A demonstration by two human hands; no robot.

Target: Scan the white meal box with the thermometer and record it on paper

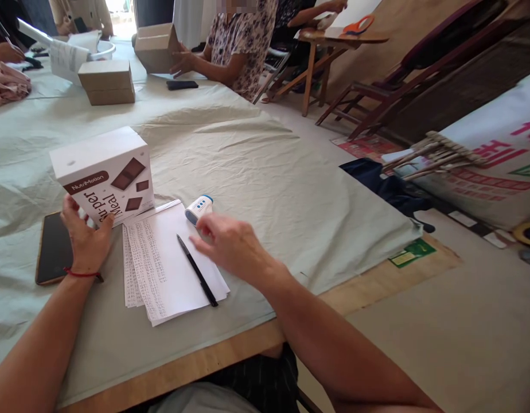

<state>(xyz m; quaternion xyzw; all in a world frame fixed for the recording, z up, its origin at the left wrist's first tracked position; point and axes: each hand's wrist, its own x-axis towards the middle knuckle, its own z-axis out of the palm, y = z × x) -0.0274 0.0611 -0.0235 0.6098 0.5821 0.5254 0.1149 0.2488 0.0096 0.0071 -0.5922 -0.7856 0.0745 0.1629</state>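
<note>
A white box with brown lettering and chocolate pictures (114,172) stands tilted on the cloth at the left. My left hand (88,238) is closed around its near lower corner, thumb on the printed face. Over the paper sheets, my right hand (233,244) is palm down, thumb apart from the bent fingers. Those fingers overlap the lower end of a small white and blue handheld device (199,209); whether they touch it is unclear. A black pen (197,271) lies on the stacked sheets (162,275), which have printed or written columns. A dark tablet-like slab (54,249) lies partly behind my left hand.
Across the cloth-covered table (248,166) are a cardboard box (106,83), a black phone (182,85) and a white basin (105,50). A person in a patterned shirt holds another cardboard box (155,49). To the right are a wooden chair (368,103) and a large printed sack (475,155).
</note>
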